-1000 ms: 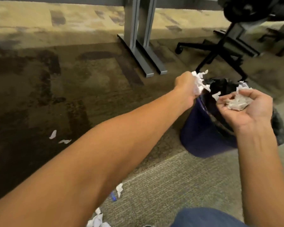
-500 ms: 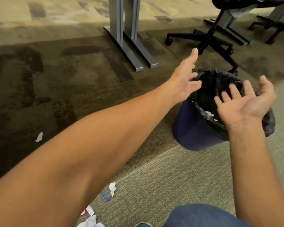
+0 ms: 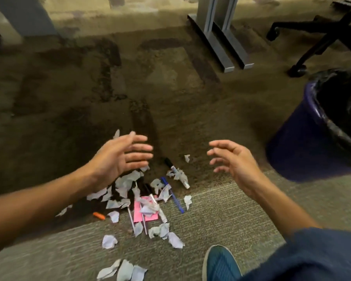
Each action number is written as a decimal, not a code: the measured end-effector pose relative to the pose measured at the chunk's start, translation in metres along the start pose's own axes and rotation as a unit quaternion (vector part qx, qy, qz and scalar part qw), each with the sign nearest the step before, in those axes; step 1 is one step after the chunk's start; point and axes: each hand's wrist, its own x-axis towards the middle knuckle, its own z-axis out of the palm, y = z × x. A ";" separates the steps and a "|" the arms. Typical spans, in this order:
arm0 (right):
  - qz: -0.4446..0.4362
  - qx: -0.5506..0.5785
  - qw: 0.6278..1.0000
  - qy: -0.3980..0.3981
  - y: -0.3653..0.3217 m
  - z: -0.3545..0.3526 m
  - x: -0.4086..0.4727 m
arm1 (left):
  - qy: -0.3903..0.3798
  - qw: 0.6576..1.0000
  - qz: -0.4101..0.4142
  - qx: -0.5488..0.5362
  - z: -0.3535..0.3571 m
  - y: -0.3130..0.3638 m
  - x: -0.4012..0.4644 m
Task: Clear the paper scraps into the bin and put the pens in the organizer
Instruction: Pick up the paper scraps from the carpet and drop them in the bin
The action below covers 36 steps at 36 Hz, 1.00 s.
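Many torn white paper scraps [image 3: 128, 182] lie heaped on the carpet in the lower middle, mixed with several pens. A blue pen [image 3: 172, 194], a black marker [image 3: 176, 173] and an orange cap [image 3: 99, 215] show among them, and a pink note [image 3: 139, 209] lies under the pile. Both hands hover empty above the heap, palms facing each other: my left hand [image 3: 120, 157] over its upper left, my right hand [image 3: 233, 161] to its right. The dark blue bin [image 3: 304, 142] with a black liner stands at the right edge. No organizer is in view.
Grey metal desk legs [image 3: 217, 37] stand at the back, and a black office chair base [image 3: 320, 39] sits behind the bin. My shoe [image 3: 221, 264] and blue trouser leg [image 3: 312, 258] fill the lower right. More scraps [image 3: 122, 270] lie near the bottom edge.
Both hands dropped their scraps into the bin, opened, and swung left and down over the pile. My view turned from the bin to the heap.
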 end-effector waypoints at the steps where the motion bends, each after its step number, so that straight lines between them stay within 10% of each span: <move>1: 0.012 -0.021 1.000 -0.009 0.009 0.007 0.000 | 0.027 0.999 -0.010 -0.017 -0.019 -0.016 -0.013; 10: 0.055 -0.264 0.948 -0.168 0.090 0.055 -0.013 | 0.180 0.982 -0.051 -0.034 -0.081 -0.159 -0.095; 17: -0.034 -0.520 0.809 -0.273 0.135 0.065 -0.031 | 0.080 0.940 -0.013 0.333 -0.082 -0.218 -0.141; 30: -0.080 -0.625 0.699 -0.338 0.185 0.063 -0.056 | -0.007 0.817 0.013 0.576 -0.088 -0.270 -0.141; 36: -0.121 -0.607 0.717 -0.321 0.186 0.063 -0.057 | 0.012 0.837 0.041 0.546 -0.085 -0.264 -0.140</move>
